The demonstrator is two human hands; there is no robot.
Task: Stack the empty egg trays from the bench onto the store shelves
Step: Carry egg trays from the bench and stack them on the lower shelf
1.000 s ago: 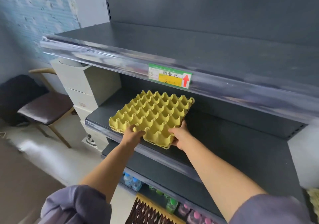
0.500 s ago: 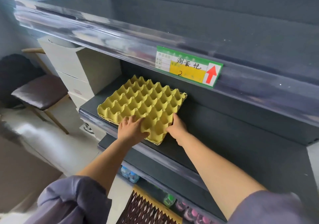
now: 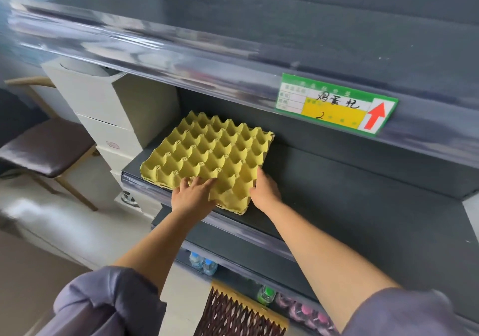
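Egg tray (image 3: 207, 159) at shelf (image 3: 337, 206) lip, bare room rightward. Flat left hand (image 3: 193, 197) on top; flat right hand (image 3: 265, 193) against side edge.

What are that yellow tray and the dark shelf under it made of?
Yellow egg tray: looks like moulded paper pulp, matte and fibrous, with slightly ragged edges. Shelf: probably painted metal, judging by its smooth, even dark grey surface; I cannot be sure.

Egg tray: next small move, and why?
Probably slide the egg tray a little deeper onto the shelf: its near edge lies at the front lip, the left hand presses flat on top and the right hand is at its side.
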